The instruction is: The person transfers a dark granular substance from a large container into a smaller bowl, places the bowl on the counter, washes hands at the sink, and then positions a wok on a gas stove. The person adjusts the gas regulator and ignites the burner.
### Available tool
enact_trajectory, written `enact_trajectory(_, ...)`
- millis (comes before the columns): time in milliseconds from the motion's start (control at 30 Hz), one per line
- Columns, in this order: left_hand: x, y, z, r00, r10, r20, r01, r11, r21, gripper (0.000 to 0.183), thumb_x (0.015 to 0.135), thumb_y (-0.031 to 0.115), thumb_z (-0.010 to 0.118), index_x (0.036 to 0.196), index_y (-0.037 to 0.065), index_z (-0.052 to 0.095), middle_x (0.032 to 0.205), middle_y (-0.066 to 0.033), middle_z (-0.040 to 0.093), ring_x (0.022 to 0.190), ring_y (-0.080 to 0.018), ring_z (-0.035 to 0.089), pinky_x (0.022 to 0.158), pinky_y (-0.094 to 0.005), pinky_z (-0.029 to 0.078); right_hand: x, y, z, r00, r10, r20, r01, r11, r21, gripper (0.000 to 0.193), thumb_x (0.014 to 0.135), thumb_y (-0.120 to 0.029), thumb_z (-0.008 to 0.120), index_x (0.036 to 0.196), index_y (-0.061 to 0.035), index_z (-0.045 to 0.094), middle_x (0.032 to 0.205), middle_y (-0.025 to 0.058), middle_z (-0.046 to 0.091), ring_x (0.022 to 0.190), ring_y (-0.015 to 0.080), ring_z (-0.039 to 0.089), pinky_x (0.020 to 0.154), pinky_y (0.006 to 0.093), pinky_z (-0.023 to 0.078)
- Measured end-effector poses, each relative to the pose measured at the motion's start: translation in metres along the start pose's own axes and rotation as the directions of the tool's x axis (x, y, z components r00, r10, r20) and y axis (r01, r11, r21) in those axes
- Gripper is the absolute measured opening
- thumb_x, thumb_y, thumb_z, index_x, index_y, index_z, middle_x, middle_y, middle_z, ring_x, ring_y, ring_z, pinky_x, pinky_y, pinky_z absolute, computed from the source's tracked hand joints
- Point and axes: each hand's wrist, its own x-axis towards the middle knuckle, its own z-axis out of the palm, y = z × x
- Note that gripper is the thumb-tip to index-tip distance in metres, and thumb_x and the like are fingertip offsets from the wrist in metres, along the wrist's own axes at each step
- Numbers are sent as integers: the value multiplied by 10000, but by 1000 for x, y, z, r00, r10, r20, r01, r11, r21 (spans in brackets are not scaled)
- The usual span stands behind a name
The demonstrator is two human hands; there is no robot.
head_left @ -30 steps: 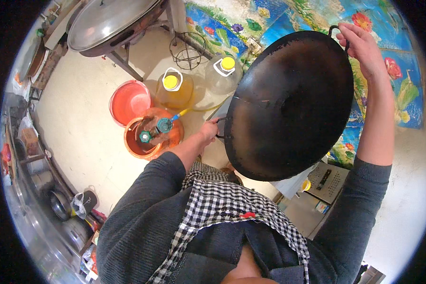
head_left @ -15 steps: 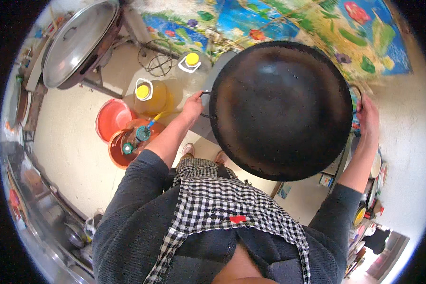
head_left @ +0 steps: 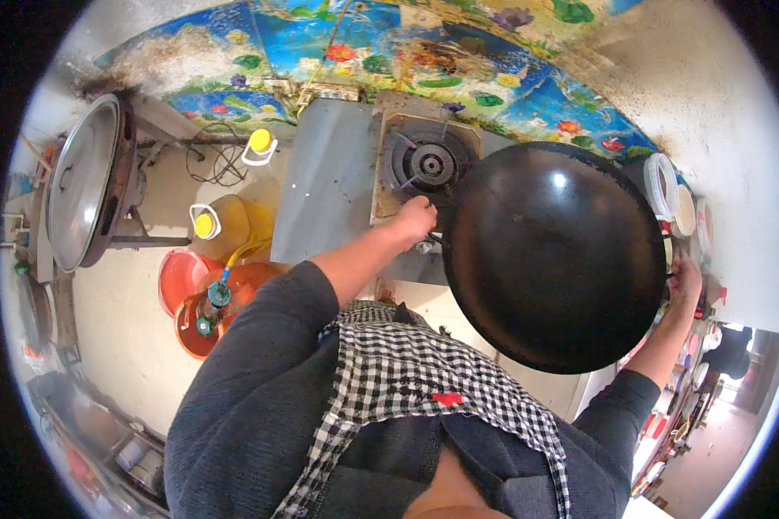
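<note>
A large black wok (head_left: pixel 558 259) is held in front of me, its dark inner face turned toward me. My left hand (head_left: pixel 417 220) is closed round the wok's left handle, most of which the fingers hide. On the other side my right hand (head_left: pixel 685 281) grips the right handle near the rim. Just beyond my left hand, a gas burner (head_left: pixel 431 163) with a round cast ring sits on the grey counter (head_left: pixel 320 177). The wok's left edge overlaps the right side of the burner plate in this view.
Left of the counter stand oil jugs with yellow caps (head_left: pixel 234 227). Beside them are a red basin (head_left: pixel 180 275) and an orange tub (head_left: pixel 195 333) with a green valve and yellow hose. A lidded wok (head_left: pixel 86 186) stands at far left. White-rimmed containers (head_left: pixel 662 186) are at right.
The wok has shifted right and somewhat lower in view, both hands still on its handles. The burner and counter, earlier mostly covered by it, now show.
</note>
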Motion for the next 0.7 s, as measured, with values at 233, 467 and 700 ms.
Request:
enact_trajectory(233, 1, 49, -61, 951, 237, -197, -253, 966, -59, 147, 807, 136, 510, 944, 94, 541, 797, -2, 491, 674, -131, 452, 503, -265, 352, 20, 63, 73, 981, 38, 188, -89, 958, 272, 93, 862, -190, 561, 866, -97, 560, 704, -22, 549, 562, 76, 488, 413, 201, 319)
enact_trajectory(467, -3, 89, -152, 826, 284, -487, -199, 955, 219, 174, 864, 189, 479, 923, 58, 576, 677, 7, 493, 607, -95, 433, 491, -256, 326, 9, 94, 210, 931, 48, 362, -236, 836, 496, 159, 846, -108, 568, 994, -48, 574, 754, 37, 599, 616, 120, 543, 476, 232, 396)
enact_trajectory(700, 12, 77, -193, 811, 246, -531, -175, 968, 181, 181, 863, 180, 467, 907, 51, 585, 666, 13, 488, 555, -80, 413, 460, -239, 320, 4, 117, 269, 910, 63, 409, -216, 915, 341, 227, 871, -28, 462, 1089, -26, 525, 860, 65, 608, 698, 140, 591, 502, 233, 437)
